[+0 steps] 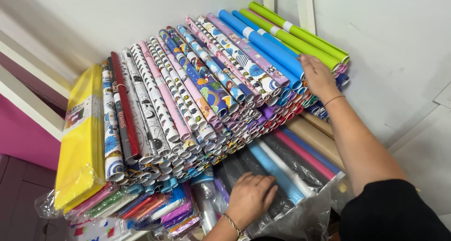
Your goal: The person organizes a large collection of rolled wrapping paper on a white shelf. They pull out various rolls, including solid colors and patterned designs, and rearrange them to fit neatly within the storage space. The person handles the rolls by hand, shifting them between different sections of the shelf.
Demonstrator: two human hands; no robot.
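Stack of rolled wrapping paper [197,90] piled on a shelf against a white wall [399,43], roll ends facing near, stack sloping up toward the far right. Patterned rolls in the middle, plain blue rolls [263,43] and lime green rolls [296,32] at far right, a dark red roll [124,104] toward the left. Flat yellow paper pack [82,137] in clear film leaning at far left of the stack. Under it, thin coloured sheet packs [141,206] in plastic, near left. Beneath the stack at right: brown kraft rolls [314,133], plus pink and blue rolls inside a clear plastic bag [300,213].

Right hand [317,76] resting flat on the upper right end of the stack, fingers loosely spread over the blue roll ends, gripping nothing; thin bracelet at wrist, black sleeve at near right. Left hand [251,196] palm down on the clear plastic bag just below the roll ends, fingers together and slightly curled, pressing on the film, nothing enclosed; chain bracelet at wrist.

White shelf frame [33,95] and pink panel [21,137] at left, dark purple surface below it. White vertical strips [305,6] on the wall at far right. Shelf surface itself hidden under the goods.
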